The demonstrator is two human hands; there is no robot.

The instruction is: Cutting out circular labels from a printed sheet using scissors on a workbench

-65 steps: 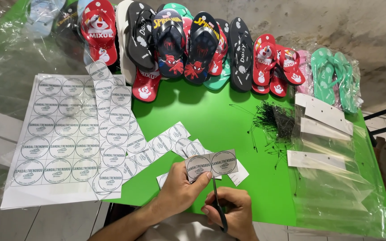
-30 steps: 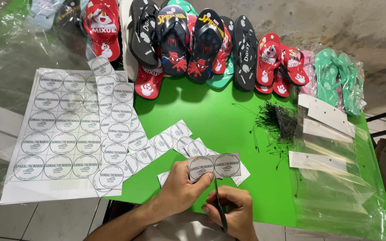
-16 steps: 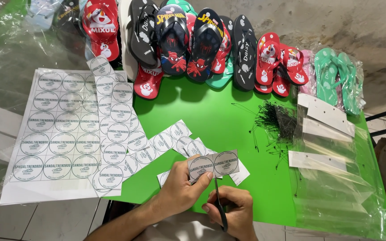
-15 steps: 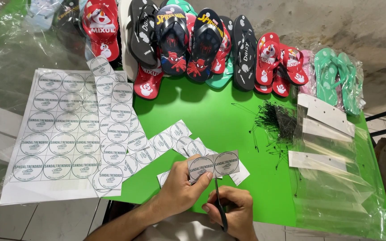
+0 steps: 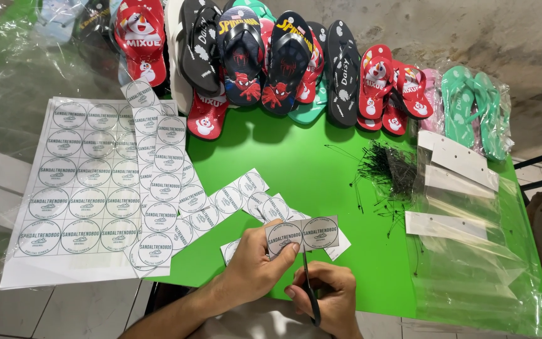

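Observation:
My left hand (image 5: 257,269) pinches a short paper strip (image 5: 303,234) with two round printed labels, holding it up just above the near edge of the green table (image 5: 308,163). My right hand (image 5: 325,297) grips dark scissors (image 5: 309,287), blades pointing up at the strip's lower edge between the two circles. More cut label strips (image 5: 239,194) lie on the table just beyond my hands.
A white sheet of round labels (image 5: 83,182) and cut columns (image 5: 158,169) lie at left. Several flip-flops (image 5: 265,56) line the far edge, green ones (image 5: 472,107) at right. Black plastic ties (image 5: 387,166) and clear bags with white headers (image 5: 459,188) sit right.
My hands and the strip have stayed almost still; the scissors remain at the strip's lower edge. The view has shifted only slightly.

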